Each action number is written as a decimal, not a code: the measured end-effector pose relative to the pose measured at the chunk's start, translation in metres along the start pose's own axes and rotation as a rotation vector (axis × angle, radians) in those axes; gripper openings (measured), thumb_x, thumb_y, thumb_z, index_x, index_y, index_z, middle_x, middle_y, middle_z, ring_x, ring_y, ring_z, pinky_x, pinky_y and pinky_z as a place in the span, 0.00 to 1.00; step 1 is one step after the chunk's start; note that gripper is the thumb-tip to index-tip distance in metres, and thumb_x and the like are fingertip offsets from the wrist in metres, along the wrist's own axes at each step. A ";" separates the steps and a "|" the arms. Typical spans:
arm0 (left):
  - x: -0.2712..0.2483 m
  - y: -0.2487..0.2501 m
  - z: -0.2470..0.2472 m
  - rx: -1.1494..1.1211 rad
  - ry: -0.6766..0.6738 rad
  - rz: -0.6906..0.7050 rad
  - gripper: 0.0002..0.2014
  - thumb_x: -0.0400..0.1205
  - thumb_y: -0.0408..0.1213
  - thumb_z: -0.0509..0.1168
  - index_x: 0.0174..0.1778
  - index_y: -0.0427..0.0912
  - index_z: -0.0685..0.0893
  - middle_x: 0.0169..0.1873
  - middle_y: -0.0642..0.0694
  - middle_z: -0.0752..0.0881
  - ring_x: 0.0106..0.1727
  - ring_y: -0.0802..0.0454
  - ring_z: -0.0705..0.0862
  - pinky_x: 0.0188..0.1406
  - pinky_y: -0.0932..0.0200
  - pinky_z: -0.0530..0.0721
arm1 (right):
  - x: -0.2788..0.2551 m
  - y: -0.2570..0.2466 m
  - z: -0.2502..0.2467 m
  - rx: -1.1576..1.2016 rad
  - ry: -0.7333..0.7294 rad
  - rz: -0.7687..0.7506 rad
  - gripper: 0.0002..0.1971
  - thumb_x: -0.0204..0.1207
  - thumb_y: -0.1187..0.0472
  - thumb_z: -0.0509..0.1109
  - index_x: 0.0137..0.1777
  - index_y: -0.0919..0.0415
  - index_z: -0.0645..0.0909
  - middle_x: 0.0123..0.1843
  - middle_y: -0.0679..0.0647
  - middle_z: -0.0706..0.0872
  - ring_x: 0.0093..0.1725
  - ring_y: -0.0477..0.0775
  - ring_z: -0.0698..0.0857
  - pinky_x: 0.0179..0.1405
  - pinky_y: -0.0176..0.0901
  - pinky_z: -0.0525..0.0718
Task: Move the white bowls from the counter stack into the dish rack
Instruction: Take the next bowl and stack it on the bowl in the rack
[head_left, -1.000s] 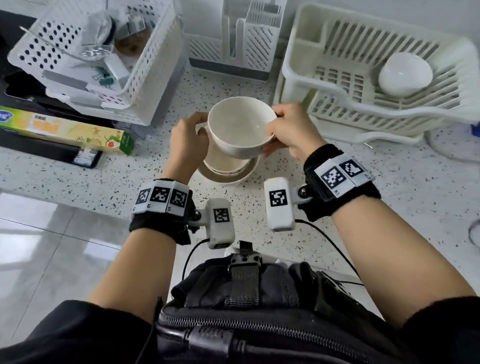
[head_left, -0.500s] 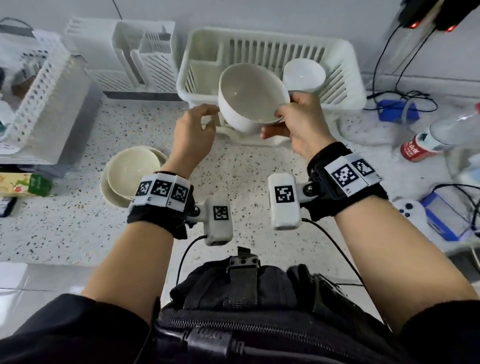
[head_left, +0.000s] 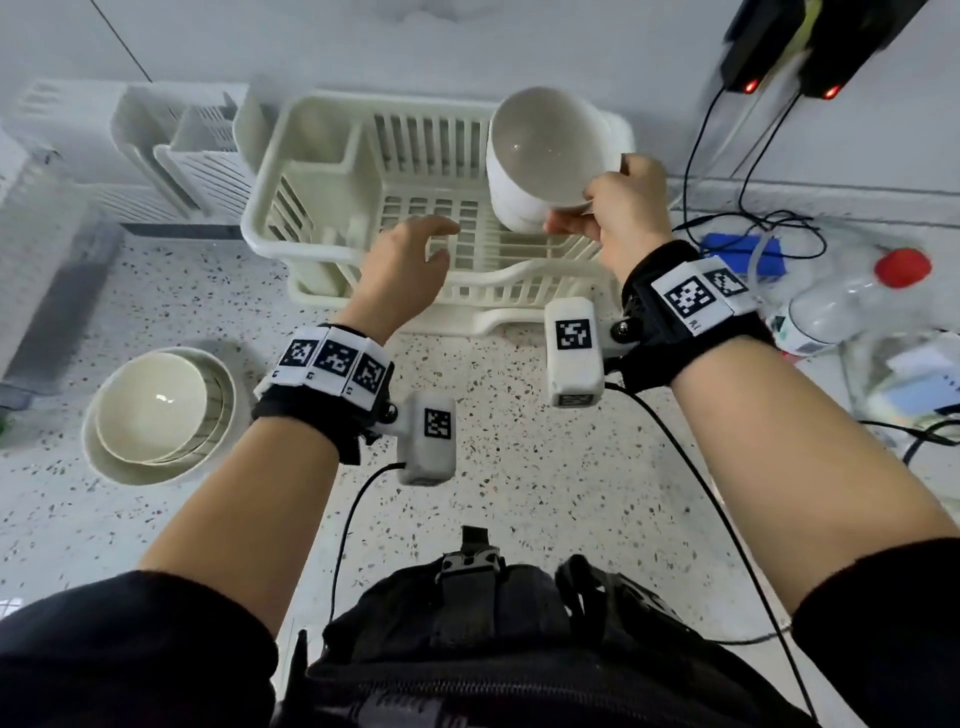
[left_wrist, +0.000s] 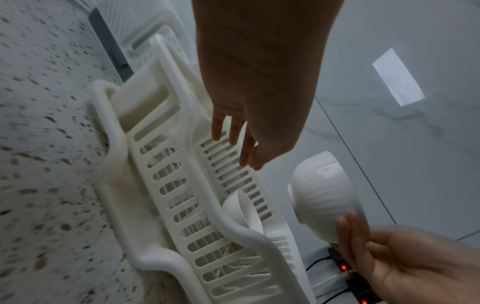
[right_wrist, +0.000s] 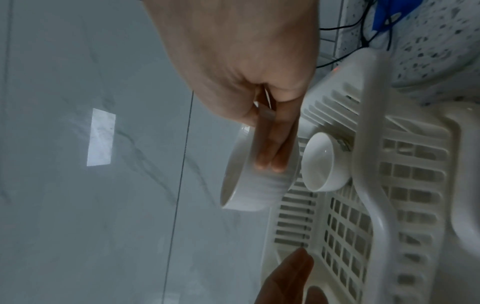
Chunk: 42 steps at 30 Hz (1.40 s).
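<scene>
My right hand (head_left: 597, 202) alone holds a white bowl (head_left: 545, 156) by its rim, thumb inside and fingers on the outer wall (right_wrist: 270, 160). The bowl is tipped on its side above the right end of the cream dish rack (head_left: 363, 208). A second white bowl (right_wrist: 324, 162) lies in the rack just beyond it, hidden in the head view. My left hand (head_left: 415, 249) hovers over the rack's front rail with straight fingers (left_wrist: 233, 133) and holds nothing. The stack of white bowls (head_left: 156, 410) stands on the speckled counter at the left.
White slotted baskets (head_left: 171, 150) stand left of the rack against the wall. To the right are a clear bottle with a red cap (head_left: 852, 306), a blue box (head_left: 737, 254), black cables and two black plugs with red lights (head_left: 779, 47).
My left hand has let go of the bowl and dropped back over the rack's front. My right hand has carried the bowl to the rack's right end and tipped it on its side.
</scene>
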<state>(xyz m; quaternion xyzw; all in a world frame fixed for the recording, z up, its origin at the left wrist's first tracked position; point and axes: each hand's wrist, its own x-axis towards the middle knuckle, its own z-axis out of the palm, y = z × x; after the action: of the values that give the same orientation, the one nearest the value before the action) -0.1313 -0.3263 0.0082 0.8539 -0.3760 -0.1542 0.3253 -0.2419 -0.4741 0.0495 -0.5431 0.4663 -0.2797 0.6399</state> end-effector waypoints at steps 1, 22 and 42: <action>0.007 0.001 0.001 0.020 -0.010 0.001 0.17 0.81 0.30 0.59 0.65 0.43 0.79 0.68 0.44 0.81 0.66 0.46 0.79 0.67 0.55 0.74 | 0.007 -0.002 0.000 -0.017 0.005 -0.004 0.22 0.75 0.81 0.51 0.67 0.72 0.72 0.40 0.60 0.78 0.22 0.60 0.85 0.23 0.50 0.90; 0.121 -0.009 0.063 0.027 -0.269 -0.035 0.23 0.80 0.24 0.52 0.73 0.36 0.66 0.72 0.37 0.75 0.71 0.39 0.75 0.70 0.48 0.74 | 0.128 0.021 0.034 -0.362 -0.014 0.186 0.22 0.80 0.74 0.52 0.73 0.64 0.67 0.57 0.58 0.71 0.25 0.59 0.83 0.32 0.62 0.92; 0.128 -0.009 0.073 0.013 -0.282 -0.020 0.23 0.76 0.23 0.52 0.69 0.35 0.68 0.58 0.28 0.82 0.61 0.33 0.80 0.60 0.37 0.80 | 0.145 0.037 0.036 -0.559 -0.022 0.127 0.17 0.75 0.69 0.60 0.63 0.68 0.78 0.59 0.66 0.85 0.55 0.64 0.88 0.51 0.57 0.91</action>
<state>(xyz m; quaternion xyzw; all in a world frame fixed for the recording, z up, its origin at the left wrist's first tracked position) -0.0777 -0.4492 -0.0540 0.8295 -0.4102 -0.2737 0.2623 -0.1554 -0.5743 -0.0292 -0.6712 0.5513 -0.0938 0.4865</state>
